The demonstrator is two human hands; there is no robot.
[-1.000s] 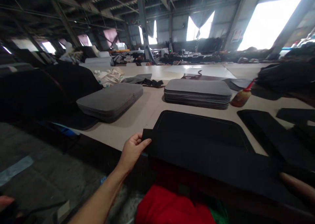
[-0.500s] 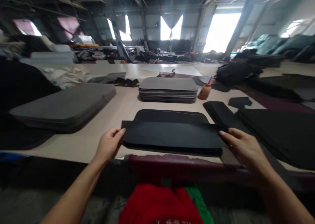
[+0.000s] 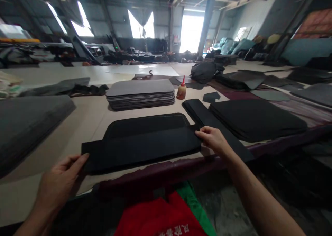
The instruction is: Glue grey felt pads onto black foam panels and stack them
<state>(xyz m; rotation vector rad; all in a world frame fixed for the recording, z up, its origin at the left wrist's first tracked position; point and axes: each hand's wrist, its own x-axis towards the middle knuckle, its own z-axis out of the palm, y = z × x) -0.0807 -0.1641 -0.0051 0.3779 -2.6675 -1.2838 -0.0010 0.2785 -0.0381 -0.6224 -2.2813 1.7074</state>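
A black rectangular strip of sheet material (image 3: 140, 147) is stretched between my two hands, low over the near edge of the table. My left hand (image 3: 61, 175) pinches its left end between thumb and fingers. At the other end, my right hand (image 3: 211, 137) grips the right corner the same way. Beneath the strip lies a black panel with rounded corners (image 3: 150, 123), and only its far part shows. The strip covers the panel's near part and juts out past its left side. Whether the two touch all along cannot be made out.
Beyond the panel stand a stack of grey rounded panels (image 3: 141, 90) and a bottle with a red nozzle (image 3: 181, 90). On the right are black strips (image 3: 215, 125) and a pile of black sheets (image 3: 256, 118). A grey stack (image 3: 31, 121) sits at left.
The view has swung to the right. The strip has come down closer to the panel, its left end now reaching farther out. Both hands keep their hold.
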